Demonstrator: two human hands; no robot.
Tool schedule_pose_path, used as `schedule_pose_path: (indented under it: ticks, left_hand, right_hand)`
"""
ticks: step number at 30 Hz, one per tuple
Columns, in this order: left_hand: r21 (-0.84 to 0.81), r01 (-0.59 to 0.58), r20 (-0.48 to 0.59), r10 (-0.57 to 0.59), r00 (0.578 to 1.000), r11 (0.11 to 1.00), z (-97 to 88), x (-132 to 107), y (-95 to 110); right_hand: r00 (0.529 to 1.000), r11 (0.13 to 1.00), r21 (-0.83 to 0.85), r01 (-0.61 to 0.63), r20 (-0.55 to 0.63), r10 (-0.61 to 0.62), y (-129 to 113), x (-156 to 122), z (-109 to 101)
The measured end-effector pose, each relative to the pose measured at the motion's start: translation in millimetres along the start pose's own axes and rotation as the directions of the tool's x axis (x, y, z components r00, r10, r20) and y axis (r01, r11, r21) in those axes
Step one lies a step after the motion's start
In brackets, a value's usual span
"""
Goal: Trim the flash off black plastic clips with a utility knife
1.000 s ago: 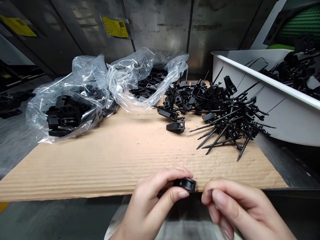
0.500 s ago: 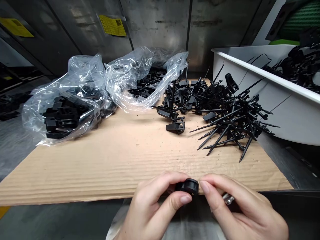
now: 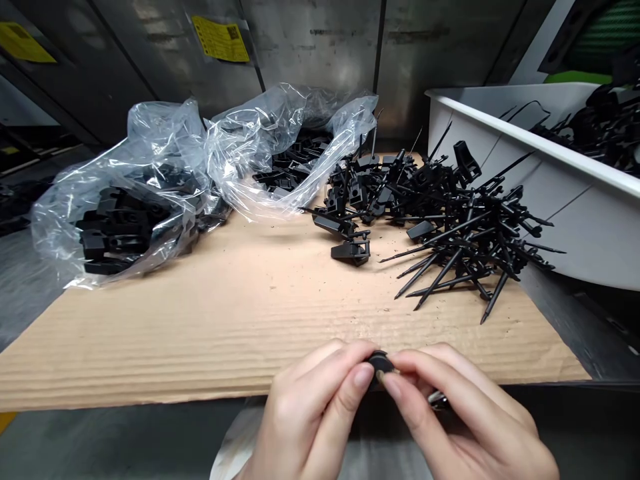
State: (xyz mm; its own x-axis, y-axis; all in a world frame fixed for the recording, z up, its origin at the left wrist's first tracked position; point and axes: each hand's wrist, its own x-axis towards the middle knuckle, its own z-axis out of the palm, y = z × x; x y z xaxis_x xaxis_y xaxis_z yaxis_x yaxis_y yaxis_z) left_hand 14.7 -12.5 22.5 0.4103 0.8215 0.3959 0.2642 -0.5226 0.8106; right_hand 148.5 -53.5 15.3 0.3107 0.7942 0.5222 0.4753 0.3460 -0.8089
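My left hand (image 3: 315, 407) is closed, with thumb and index finger pinching a small round black plastic part (image 3: 380, 362) by its left side, just above the cardboard's front edge. The thumb and index fingertips of my right hand (image 3: 460, 407) press against the right side and face of this part. Whether they pinch something tiny there I cannot make out. A shiny metal piece (image 3: 437, 398) is tucked within the curled fingers of my right hand, mostly hidden.
A cardboard sheet (image 3: 200, 333) covers the table. Black clip-like parts (image 3: 350, 251) and pointed black rods (image 3: 450, 267) are heaped at the right. Two clear plastic bags (image 3: 165, 133) hold black parts. A white bin (image 3: 500, 133) with more stands at the far right.
My right hand has moved left, and its fingertips now meet the black part's face. The part has turned in my left fingers, showing more of its round face.
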Motion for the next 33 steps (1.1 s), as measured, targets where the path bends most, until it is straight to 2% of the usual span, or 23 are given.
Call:
schedule_pose_path:
  ticks: [2, 4, 6, 9, 11, 14, 16, 18, 20, 23, 27, 33]
  left_hand:
    - [0.014, -0.042, -0.004, 0.042, 0.999, 0.999, 0.4, 0, -1]
    - [0.023, -0.069, 0.009, 0.069, 0.998, 0.997, -0.3, 1, -1]
    - [0.031, -0.061, 0.020, 0.061, 0.998, 0.998, -1.6, 3, 1]
    - [0.035, -0.012, 0.017, 0.012, 1.000, 0.999, -2.8, 4, 4]
    - [0.026, 0.011, 0.039, -0.012, 0.999, 1.000, -2.7, 4, 5]
    - [0.026, 0.053, 0.044, -0.054, 0.998, 0.998, -2.5, 2, 5]
    - [0.035, 0.057, 0.047, -0.058, 0.997, 0.998, -3.0, 1, 4]
    - [0.037, 0.038, 0.062, -0.040, 0.997, 0.999, -3.8, 2, 3]
    - [0.039, 0.038, 0.064, -0.040, 0.997, 0.999, -4.4, 4, 3]
    - [0.017, 0.035, 0.074, -0.036, 0.997, 0.999, -4.3, 5, 3]
    - [-0.008, 0.011, 0.082, -0.010, 0.997, 1.000, -4.6, 4, 5]
    - [-0.017, 0.012, 0.083, -0.011, 0.996, 1.000, -6.8, 5, 3]
  right_hand:
    - [1.000, 0.999, -0.030, 0.024, 0.004, -0.024, 1, 2, 0]
    - [0.998, 1.000, -0.009, -0.013, 0.056, 0.014, 2, 5, -2]
    - [0.996, 0.999, -0.001, -0.043, 0.079, 0.043, 3, 8, -7]
    - [0.995, 0.996, -0.086, -0.023, 0.090, 0.031, 6, 14, -17]
    - [0.980, 0.987, -0.156, 0.022, 0.197, 0.010, 9, 17, -24]
    - [0.928, 0.952, -0.261, 0.159, 0.369, -0.054, 13, 15, -34]
    - [0.927, 0.916, -0.349, 0.196, 0.370, -0.057, 15, 9, -36]
    - [0.950, 0.902, -0.399, 0.167, 0.310, -0.039, 14, 4, -34]
    - [0.955, 0.928, -0.337, 0.157, 0.290, -0.056, 14, 1, -30]
    - [0.928, 0.960, -0.180, 0.213, 0.346, -0.141, 13, 4, -24]
    - [0.911, 0.959, -0.134, 0.250, 0.367, -0.187, 14, 8, -22]
    - [0.889, 0.978, -0.081, 0.192, 0.436, -0.138, 11, 17, -24]
